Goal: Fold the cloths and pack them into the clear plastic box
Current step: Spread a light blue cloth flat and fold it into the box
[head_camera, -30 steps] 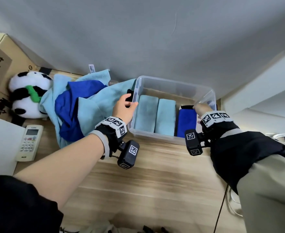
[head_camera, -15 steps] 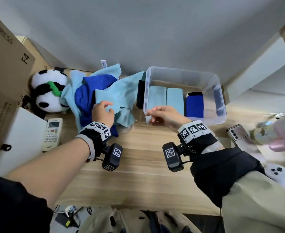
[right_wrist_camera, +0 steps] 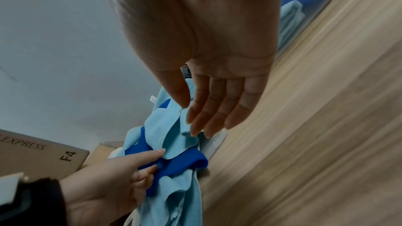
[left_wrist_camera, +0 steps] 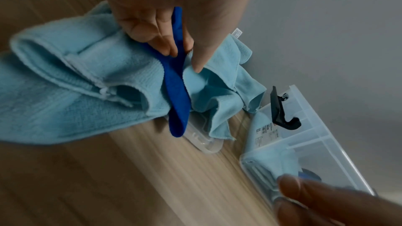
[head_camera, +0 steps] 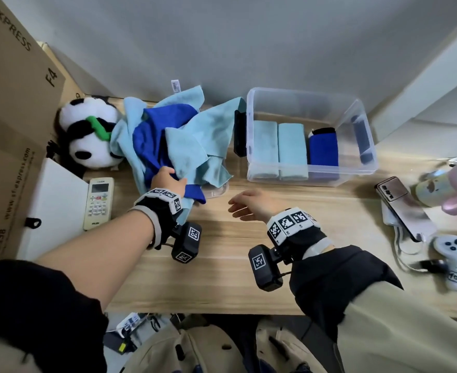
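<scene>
A heap of light blue cloths (head_camera: 195, 141) with a dark blue cloth (head_camera: 154, 130) lies left of the clear plastic box (head_camera: 356, 114). The box holds two folded light blue cloths (head_camera: 278, 146) and one folded dark blue cloth (head_camera: 323, 149). My left hand (head_camera: 168, 181) pinches the dark blue cloth (left_wrist_camera: 176, 92) between thumb and fingers at the heap's near edge. My right hand (head_camera: 245, 205) hovers open over the table, fingers straight (right_wrist_camera: 213, 118), pointing at the heap and holding nothing.
A plush panda (head_camera: 87, 135) and cardboard boxes (head_camera: 9, 103) stand at the left, with a remote control (head_camera: 98, 203) near them. A clear lid (head_camera: 216, 191) lies under the heap. A phone (head_camera: 399, 205), a bottle (head_camera: 442, 189) and a white controller (head_camera: 450, 257) lie at the right.
My right hand left the box's front corner and moved down-left over the table, opening flat. My left hand slid lower on the heap and pinched the dark blue cloth.
</scene>
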Tool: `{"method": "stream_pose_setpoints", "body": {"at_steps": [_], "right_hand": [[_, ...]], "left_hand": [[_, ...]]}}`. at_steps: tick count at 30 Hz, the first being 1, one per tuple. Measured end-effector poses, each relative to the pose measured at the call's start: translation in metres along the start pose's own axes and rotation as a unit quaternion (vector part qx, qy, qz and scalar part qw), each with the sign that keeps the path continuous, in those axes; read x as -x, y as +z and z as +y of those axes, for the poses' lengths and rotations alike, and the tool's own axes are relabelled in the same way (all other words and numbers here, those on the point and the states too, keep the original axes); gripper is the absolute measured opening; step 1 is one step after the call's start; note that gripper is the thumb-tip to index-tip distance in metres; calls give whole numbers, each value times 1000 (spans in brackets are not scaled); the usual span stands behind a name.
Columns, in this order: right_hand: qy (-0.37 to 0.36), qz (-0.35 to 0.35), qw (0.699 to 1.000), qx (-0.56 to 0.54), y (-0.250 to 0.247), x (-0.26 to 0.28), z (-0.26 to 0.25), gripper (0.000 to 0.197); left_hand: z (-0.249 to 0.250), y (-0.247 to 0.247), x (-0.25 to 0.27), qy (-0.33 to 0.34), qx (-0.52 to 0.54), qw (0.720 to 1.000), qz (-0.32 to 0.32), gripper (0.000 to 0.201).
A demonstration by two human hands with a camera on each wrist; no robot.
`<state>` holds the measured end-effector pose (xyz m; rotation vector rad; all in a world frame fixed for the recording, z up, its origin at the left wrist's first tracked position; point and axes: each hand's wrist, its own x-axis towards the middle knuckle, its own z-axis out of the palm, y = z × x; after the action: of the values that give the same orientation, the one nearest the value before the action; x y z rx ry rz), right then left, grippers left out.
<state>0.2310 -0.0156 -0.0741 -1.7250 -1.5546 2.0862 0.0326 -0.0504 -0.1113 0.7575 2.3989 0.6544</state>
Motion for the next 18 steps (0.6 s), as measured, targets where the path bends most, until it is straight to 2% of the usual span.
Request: {"method": "stream_pose_setpoints", "body": {"at_steps": [3,5,7,10,13,15,18], "right_hand": [[3,13,1000,-19,1,3,6,22],[-5,29,999,-17,1,5,9,21],[-25,49,998,-16,1,7,8,20],[-98,97,990,-38,3,9,-5,17],[-185,142,971,-60,9,14,-27,18],[-207,142,968,-27,14,14,-38,24],[-216,202,955,-4,13,11,-42,15]], "left_hand": [[5,2,0,19,26,999,22,22],[9,0,1,32,63,997,31,19],[16,-3,2,73,110,991,20,18],[34,-12,16,151,159,975,-33,13],[54,-15,51,199,204,950,-127,3],[64,-13,72,197,202,940,-191,10],[67,-12,81,196,215,925,-244,11]]}}
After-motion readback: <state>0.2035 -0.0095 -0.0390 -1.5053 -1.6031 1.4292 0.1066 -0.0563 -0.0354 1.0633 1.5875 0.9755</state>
